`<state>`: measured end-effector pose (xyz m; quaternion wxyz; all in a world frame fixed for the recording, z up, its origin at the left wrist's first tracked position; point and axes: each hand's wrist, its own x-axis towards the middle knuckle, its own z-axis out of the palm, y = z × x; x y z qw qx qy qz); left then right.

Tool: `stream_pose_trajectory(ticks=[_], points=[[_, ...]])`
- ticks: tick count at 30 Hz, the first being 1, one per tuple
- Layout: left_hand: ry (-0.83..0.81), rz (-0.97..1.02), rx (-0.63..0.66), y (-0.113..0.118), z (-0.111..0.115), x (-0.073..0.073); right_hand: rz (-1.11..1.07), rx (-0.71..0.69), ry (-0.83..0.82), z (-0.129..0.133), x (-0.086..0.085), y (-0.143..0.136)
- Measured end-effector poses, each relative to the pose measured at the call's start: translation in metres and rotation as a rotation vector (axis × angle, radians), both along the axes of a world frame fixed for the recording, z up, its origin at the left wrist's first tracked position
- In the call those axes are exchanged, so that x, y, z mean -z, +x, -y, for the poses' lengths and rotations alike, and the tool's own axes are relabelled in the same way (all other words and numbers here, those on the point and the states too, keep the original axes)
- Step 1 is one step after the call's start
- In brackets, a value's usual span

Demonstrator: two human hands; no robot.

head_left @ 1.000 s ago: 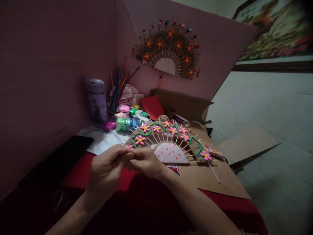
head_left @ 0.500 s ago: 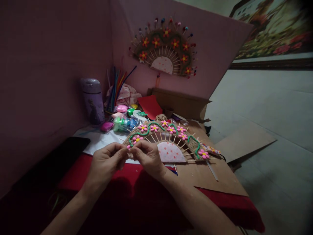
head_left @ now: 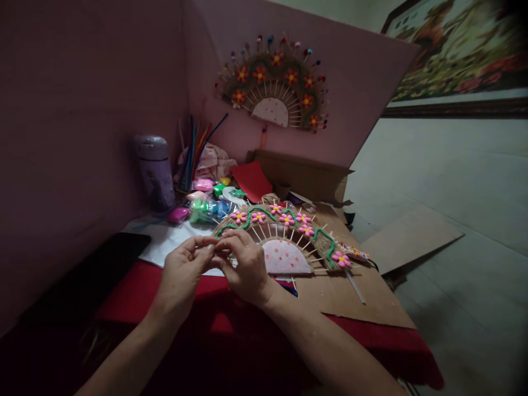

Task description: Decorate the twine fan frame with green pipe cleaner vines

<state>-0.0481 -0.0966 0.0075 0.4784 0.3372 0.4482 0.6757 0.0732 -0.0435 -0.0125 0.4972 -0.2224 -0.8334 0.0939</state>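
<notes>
At the left of the frame, a purple bottle (head_left: 157, 176) stands near fuzzy coloured stems (head_left: 193, 151) and bagged, bright soft lumps (head_left: 202, 210). Lower left of centre, the left hand (head_left: 181, 272) has thumb and forefinger pressed together; the right hand (head_left: 249, 272) meets it, its fingertips also drawn together. Whether either grip pinches something small, I cannot tell. Just behind them, mid-frame, the twine-wrapped fan (head_left: 284, 258) rests on the bench (head_left: 140, 291), its near left end partly hidden. Its spotted half-disc, thin ribs, pink flowers (head_left: 306, 230) and winding green cord are in place, so the decoration looks well advanced. The visible stick ends are bare, whereas the wall fan (head_left: 277, 71), upper centre, has coloured balls there. Cardboard (head_left: 371, 302) lies lower right.
</notes>
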Motion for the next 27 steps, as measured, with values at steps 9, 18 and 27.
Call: stream_pose_trajectory(ticks=[9, 18, 27], points=[[-0.031, 0.062, 0.097, 0.002, 0.004, -0.005, -0.053, 0.079, 0.101, -0.003, 0.000, 0.001], [0.032, 0.048, -0.080, -0.011, -0.011, -0.006, -0.231, -0.159, -0.084, -0.003, -0.004, 0.004], [0.420, -0.148, -0.350, -0.054, -0.036, -0.065, -0.393, 0.010, -0.111, -0.007, -0.004, 0.006]])
